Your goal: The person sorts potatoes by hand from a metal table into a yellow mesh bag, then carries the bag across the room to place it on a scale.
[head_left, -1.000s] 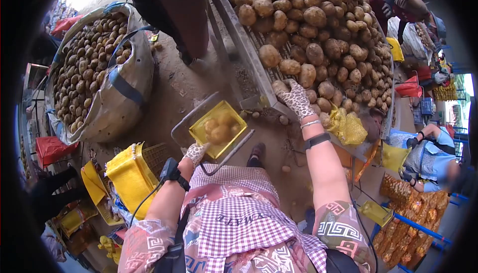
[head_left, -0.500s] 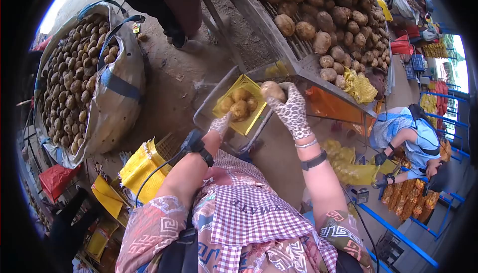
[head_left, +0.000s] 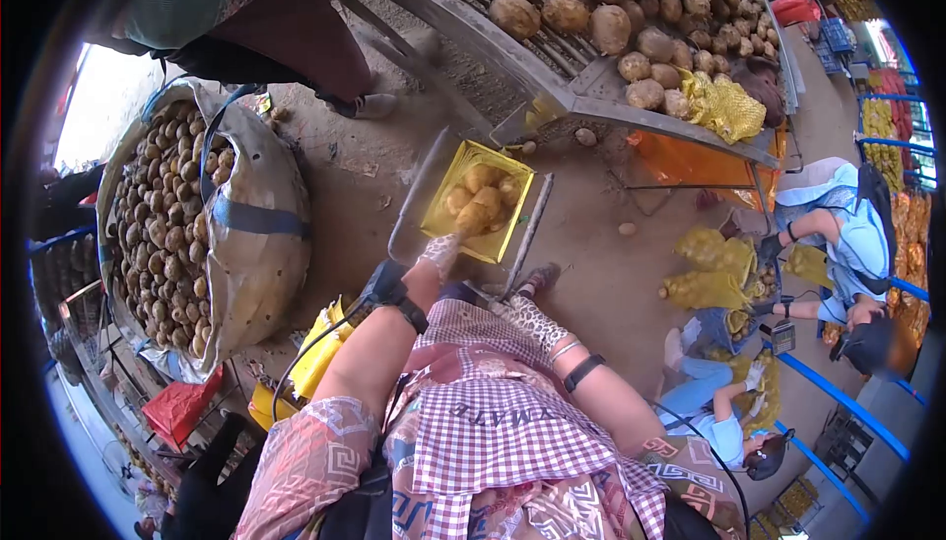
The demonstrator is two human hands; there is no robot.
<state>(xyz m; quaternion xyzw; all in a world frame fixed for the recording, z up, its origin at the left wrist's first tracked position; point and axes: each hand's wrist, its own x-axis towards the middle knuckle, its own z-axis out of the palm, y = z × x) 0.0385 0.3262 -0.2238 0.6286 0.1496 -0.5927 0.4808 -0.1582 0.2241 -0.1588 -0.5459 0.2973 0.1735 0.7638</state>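
A yellow mesh bag (head_left: 439, 203) is stretched open in a metal frame (head_left: 533, 235), with several potatoes (head_left: 480, 207) inside. My left hand (head_left: 440, 251), in a patterned glove, is closed at the bag's near left rim; its fingertips are partly hidden. Below the frame's near end is my right hand (head_left: 530, 321), in a leopard-print glove. Its fingers look stretched out toward the left, close to the frame's leg and my apron, and no potato shows in it.
A slatted metal table (head_left: 537, 62) heaped with potatoes stands ahead. At left is a large white sack (head_left: 258, 244) of potatoes. One person (head_left: 296, 37) stands beyond the sack; two co-workers (head_left: 849, 230) (head_left: 724, 407) are at right near filled yellow bags (head_left: 705, 289). Loose potatoes lie on the floor.
My right hand has let go of its potato and moved down toward my body, below the frame. My left hand stays at the bag's rim. The view has shifted, showing another co-worker.
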